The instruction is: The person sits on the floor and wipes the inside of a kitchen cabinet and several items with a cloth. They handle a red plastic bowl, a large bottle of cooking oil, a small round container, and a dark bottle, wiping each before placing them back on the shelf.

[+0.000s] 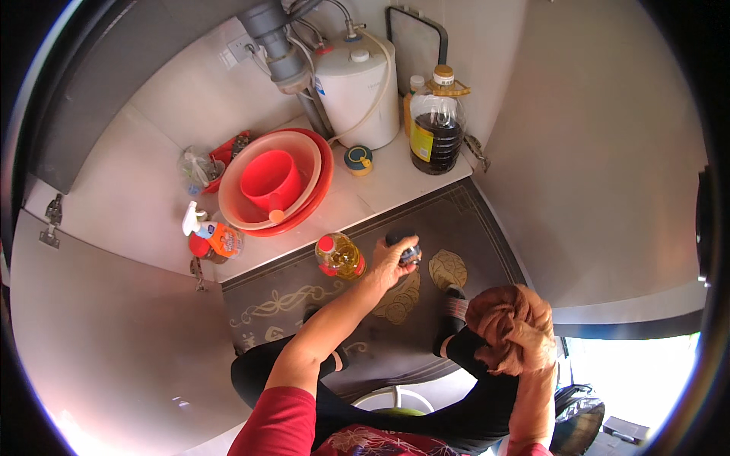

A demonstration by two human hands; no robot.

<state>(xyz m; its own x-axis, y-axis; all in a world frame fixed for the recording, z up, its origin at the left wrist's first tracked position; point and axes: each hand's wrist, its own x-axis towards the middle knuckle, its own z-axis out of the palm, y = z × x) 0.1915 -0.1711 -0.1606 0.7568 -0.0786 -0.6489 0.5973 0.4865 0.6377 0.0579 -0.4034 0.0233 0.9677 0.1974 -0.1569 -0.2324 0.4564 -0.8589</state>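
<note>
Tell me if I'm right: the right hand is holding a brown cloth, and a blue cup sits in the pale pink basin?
Not quite: the cup is red, not blue, as the head view shows. It does sit in the pale pink basin, and the right hand holds a brown cloth.

Near the frame's centre, we have room over the dark mat between our left hand and the cabinet door at right; the oil bottle blocks us leftward. Farther up, stacked basins, a white tank and a large bottle bar our way, with a shelf gap between low jar and large bottle.
</note>
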